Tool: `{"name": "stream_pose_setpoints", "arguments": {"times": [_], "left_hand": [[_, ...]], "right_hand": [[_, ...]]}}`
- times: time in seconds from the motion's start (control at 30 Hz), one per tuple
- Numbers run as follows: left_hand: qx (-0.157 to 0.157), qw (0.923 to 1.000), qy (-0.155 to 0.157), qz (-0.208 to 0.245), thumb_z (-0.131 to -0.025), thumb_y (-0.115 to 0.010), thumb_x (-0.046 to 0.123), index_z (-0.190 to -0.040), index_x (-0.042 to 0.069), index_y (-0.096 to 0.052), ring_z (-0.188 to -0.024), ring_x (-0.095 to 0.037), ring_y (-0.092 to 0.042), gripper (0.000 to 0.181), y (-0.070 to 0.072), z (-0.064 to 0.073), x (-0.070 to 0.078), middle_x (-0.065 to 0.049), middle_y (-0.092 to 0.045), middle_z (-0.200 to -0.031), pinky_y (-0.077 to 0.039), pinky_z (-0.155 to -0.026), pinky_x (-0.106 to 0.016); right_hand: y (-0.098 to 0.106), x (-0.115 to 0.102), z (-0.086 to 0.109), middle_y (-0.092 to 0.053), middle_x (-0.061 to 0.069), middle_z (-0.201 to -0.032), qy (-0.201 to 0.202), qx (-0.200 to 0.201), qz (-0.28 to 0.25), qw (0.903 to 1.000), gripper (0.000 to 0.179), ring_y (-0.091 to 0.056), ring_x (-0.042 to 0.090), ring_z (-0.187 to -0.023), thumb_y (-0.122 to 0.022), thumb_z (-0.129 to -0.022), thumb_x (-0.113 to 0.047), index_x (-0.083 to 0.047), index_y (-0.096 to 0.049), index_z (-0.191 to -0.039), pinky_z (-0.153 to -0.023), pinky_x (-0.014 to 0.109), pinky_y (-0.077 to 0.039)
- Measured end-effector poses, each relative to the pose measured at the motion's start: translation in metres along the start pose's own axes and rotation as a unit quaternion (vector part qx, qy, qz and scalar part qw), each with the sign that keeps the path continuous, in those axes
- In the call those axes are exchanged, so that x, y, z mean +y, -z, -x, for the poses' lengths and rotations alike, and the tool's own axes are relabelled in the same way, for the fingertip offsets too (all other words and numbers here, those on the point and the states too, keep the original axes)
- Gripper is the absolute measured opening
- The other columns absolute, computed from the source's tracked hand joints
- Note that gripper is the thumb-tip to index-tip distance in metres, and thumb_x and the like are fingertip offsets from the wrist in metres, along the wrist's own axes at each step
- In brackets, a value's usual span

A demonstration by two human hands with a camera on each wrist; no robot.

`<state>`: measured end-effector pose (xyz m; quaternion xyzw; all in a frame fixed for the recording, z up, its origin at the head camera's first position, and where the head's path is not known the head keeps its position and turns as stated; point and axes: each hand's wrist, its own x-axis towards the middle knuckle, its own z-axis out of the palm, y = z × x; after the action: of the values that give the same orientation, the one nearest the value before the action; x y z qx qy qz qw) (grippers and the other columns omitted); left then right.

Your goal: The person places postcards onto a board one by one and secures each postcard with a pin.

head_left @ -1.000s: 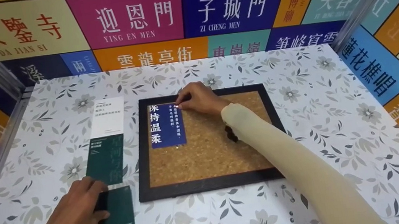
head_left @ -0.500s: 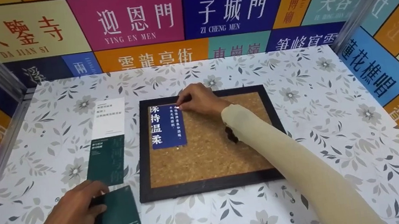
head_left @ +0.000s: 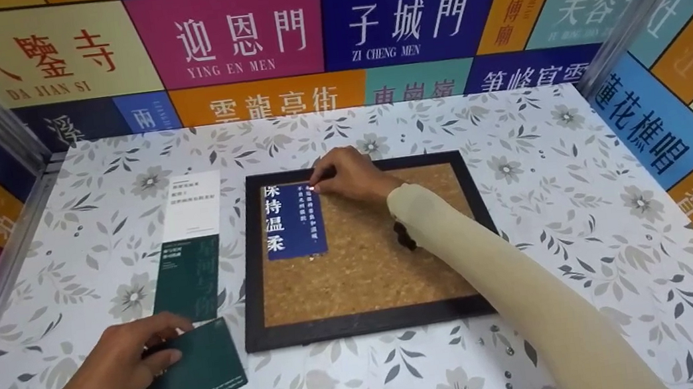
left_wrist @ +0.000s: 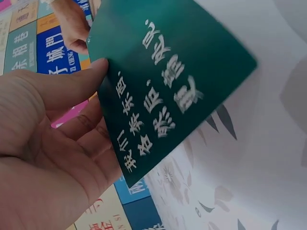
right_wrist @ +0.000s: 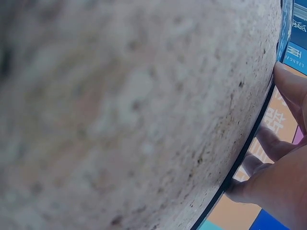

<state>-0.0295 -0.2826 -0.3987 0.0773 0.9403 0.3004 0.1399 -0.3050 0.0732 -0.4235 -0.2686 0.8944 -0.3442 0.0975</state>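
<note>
My left hand (head_left: 134,360) pinches a dark green card (head_left: 208,363) with white lettering between thumb and fingers. Seen from the left wrist, this card (left_wrist: 144,81) tilts off the table, with the thumb over its edge. My right hand (head_left: 354,173) is over the corkboard (head_left: 388,256), thumb and forefinger meeting at the upper right corner of a blue card (head_left: 291,228). A small whitish piece shows at those fingertips, too small to identify. In the right wrist view, the fingers (right_wrist: 290,88) reach past the blurred board surface, and part of the hand is cut off.
Left of the corkboard's black frame (head_left: 251,281), a white card (head_left: 194,204) lies above another dark green card (head_left: 186,276) on the floral tabletop (head_left: 556,213). Behind stands a colourful wall (head_left: 238,34) of lettered panels, with more panels at both sides.
My left hand has turned the green card and raised it off the table, baring more of its lettering. The right hand stays at the blue card's corner.
</note>
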Motion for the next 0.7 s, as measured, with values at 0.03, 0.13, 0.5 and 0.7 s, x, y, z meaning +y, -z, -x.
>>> {"name": "stream_pose_setpoints", "arguments": {"times": [0.03,0.13,0.5,0.7], "left_hand": [[-0.004,1.0000,-0.001,0.005,-0.093,-0.081,-0.007,-0.126,0.011,-0.077,-0.091,-0.019,-0.068,0.038,0.001,0.000,-0.001,-0.011,-0.079,-0.114,-0.061,-0.078,-0.040],[-0.009,0.9998,-0.007,0.015,-0.094,-0.080,-0.005,-0.127,0.012,-0.076,-0.093,-0.019,-0.069,0.037,0.005,-0.001,-0.005,-0.012,-0.079,-0.117,-0.060,-0.078,-0.039],[0.022,0.9988,-0.031,0.031,-0.095,-0.080,-0.004,-0.125,0.010,-0.075,-0.088,-0.016,-0.067,0.034,0.006,-0.003,-0.005,0.001,-0.075,-0.101,-0.055,-0.072,-0.028],[0.042,0.9980,-0.036,0.029,-0.094,-0.080,-0.005,-0.124,0.010,-0.076,-0.089,-0.017,-0.067,0.034,0.006,-0.006,0.003,0.000,-0.076,-0.102,-0.055,-0.073,-0.028]], "right_hand": [[0.000,0.000,0.000,-0.079,0.004,-0.116,0.001,0.000,-0.001,1.0000,0.011,-0.069,0.018,-0.110,-0.083,-0.100,-0.012,-0.010,-0.087,-0.110,-0.103,0.036,-0.054],[0.000,0.001,0.001,-0.080,0.005,-0.113,0.008,0.000,-0.004,1.0000,0.010,-0.070,0.019,-0.107,-0.083,-0.100,-0.010,-0.009,-0.088,-0.109,-0.100,0.037,-0.055],[0.001,0.002,0.001,-0.080,0.005,-0.113,0.015,0.005,-0.002,0.9999,0.010,-0.070,0.019,-0.110,-0.084,-0.099,-0.011,-0.009,-0.088,-0.108,-0.103,0.038,-0.055],[0.001,0.001,0.001,-0.080,0.005,-0.115,0.014,0.005,-0.001,0.9999,0.010,-0.070,0.020,-0.113,-0.084,-0.099,-0.011,-0.010,-0.088,-0.108,-0.106,0.039,-0.053]]}}
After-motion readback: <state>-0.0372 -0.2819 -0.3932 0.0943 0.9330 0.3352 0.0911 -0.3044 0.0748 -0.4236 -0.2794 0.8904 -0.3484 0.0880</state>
